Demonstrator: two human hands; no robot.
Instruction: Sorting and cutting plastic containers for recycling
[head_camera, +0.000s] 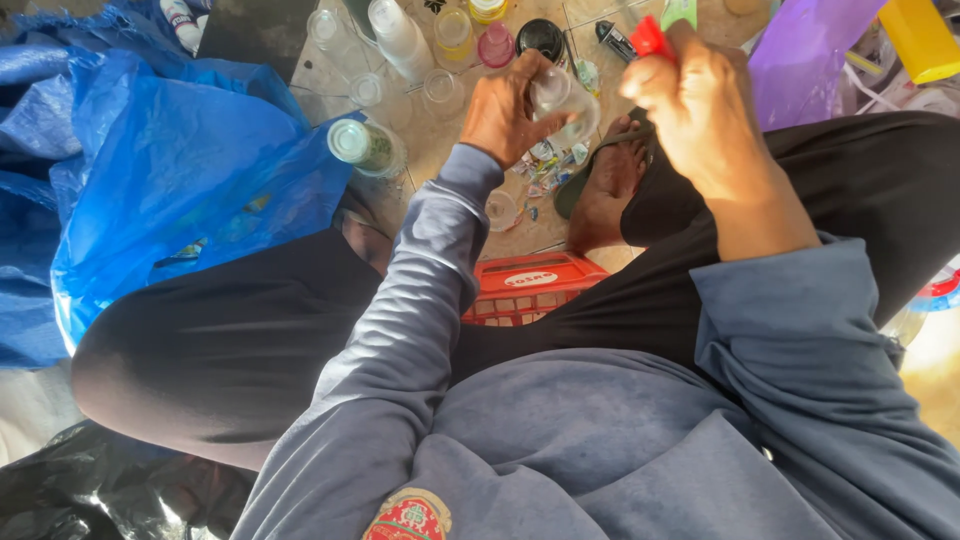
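The clear plastic bottle is held up over the tiled floor, in front of the seated person's knees, its long axis lying roughly crosswise and tilted, one end toward the right hand. The left hand is wrapped around the bottle's left end, fingers closed on it, and is plainly the nearer of the two hands. The right hand is just beside the bottle's other end, curled in a pinch around a small red object; whether that is a cutter or a cap cannot be told, as the fingers cover most of it. Directly beneath the bottle lie torn label scraps and the person's bare foot in a green sandal. Nearer the body, between the legs, a red plastic crate shows. Beyond the hands stand more bottles and cups, among them a yellow jar, a pink-capped one and a black lid. To the left, a bottle with a pale cap rests against a large blue bag. Nothing stands between the hands.
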